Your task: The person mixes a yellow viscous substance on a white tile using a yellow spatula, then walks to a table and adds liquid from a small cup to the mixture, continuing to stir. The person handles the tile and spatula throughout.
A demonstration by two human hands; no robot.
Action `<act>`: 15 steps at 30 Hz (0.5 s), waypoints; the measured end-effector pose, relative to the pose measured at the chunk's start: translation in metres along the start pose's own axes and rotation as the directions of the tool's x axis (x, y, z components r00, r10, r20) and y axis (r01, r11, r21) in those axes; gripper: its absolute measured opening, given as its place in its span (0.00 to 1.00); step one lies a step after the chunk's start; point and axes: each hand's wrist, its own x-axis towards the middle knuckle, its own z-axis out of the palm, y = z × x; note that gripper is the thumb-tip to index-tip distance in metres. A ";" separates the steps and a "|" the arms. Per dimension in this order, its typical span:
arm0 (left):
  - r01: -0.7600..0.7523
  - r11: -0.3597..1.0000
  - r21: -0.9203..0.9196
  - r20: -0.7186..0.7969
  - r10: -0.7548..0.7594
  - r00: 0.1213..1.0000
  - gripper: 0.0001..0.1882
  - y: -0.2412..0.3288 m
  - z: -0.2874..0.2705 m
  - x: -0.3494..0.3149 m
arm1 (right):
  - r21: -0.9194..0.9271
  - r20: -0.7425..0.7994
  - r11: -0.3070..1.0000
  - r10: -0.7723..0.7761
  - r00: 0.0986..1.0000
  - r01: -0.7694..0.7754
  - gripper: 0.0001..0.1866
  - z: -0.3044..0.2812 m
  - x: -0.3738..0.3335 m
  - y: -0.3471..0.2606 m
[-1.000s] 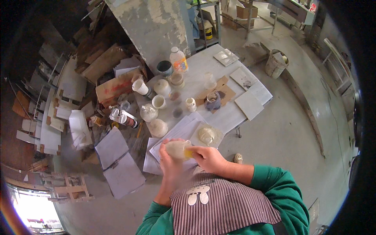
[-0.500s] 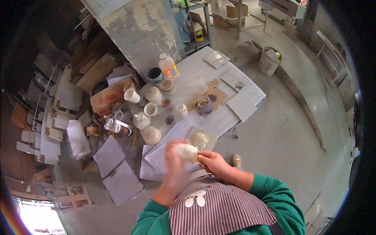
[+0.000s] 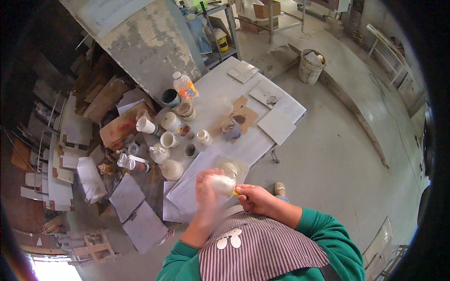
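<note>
In front of my apron, my left hand (image 3: 205, 192) is closed around the rear of a white cup-shaped piece (image 3: 222, 184), which lies tilted on its side. My right hand (image 3: 255, 198) pinches a small yellow piece (image 3: 236, 190) at the right end of the white one. Whether the two are joined is hidden. Just beyond my hands, a greenish-grey plate (image 3: 242, 171) with a pale smear lies on the table's near edge. Overlapping paper sheets (image 3: 190, 180) lie beside it, to the left.
On the table (image 3: 213, 93) stand several stained cups and jars, a bottle with an orange label (image 3: 185, 86) and a grey-stained cup (image 3: 230, 128) on cardboard. Flat tiles (image 3: 276, 125) lie at the right edge. A bucket (image 3: 311, 66) stands on the floor beyond.
The table and surroundings have shifted left in the view as the head turned. Both hands keep nearly the same hold; the white piece has moved slightly left and down.
</note>
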 end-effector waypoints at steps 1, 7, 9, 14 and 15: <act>-0.008 1.000 0.009 0.010 0.008 1.000 0.10 0.000 0.002 0.000 | 0.026 0.010 0.999 0.020 1.000 -0.020 0.08 -0.002 0.001 -0.001; -0.022 0.997 0.075 0.033 0.020 0.999 0.09 -0.001 0.008 0.001 | 0.095 0.064 0.992 0.078 0.995 -0.084 0.07 -0.011 0.003 -0.007; -0.057 0.991 0.125 0.040 0.053 0.998 0.09 -0.003 0.008 0.002 | 0.108 0.072 0.989 0.093 0.993 -0.100 0.07 -0.013 0.003 -0.009; -0.153 0.952 0.265 0.076 0.138 0.988 0.10 -0.011 0.004 0.006 | 0.133 0.096 0.978 0.147 0.984 -0.159 0.07 -0.018 0.006 -0.015; -0.186 0.940 0.285 0.090 0.167 0.982 0.10 -0.013 0.003 0.007 | 0.132 0.103 0.977 0.153 0.983 -0.166 0.07 -0.019 0.007 -0.016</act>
